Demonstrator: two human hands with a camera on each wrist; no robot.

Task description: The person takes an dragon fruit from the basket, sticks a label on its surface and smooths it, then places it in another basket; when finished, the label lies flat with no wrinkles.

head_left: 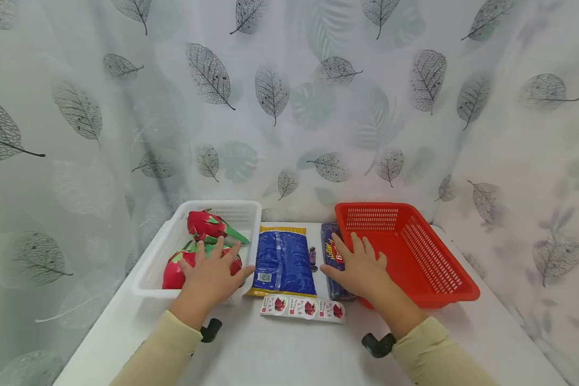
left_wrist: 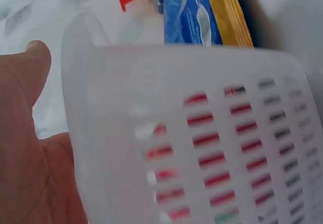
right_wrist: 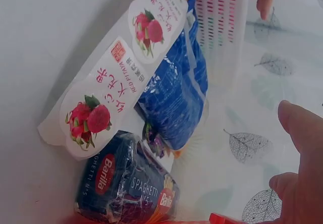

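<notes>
Left hand [head_left: 211, 277] and right hand [head_left: 363, 269] spread, empty; dragon fruit [head_left: 173, 274] nearest the left best cupped, spaghetti [head_left: 330, 247] nearest the right best gripped across its width.

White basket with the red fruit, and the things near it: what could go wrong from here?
The dragon fruits in the white basket are rounded, so a nudge from the left hand, spread above them, might roll them. The small purple item sits in the gap between the blue bag and the spaghetti pack; the right hand, spread close by, could knock it.
</notes>
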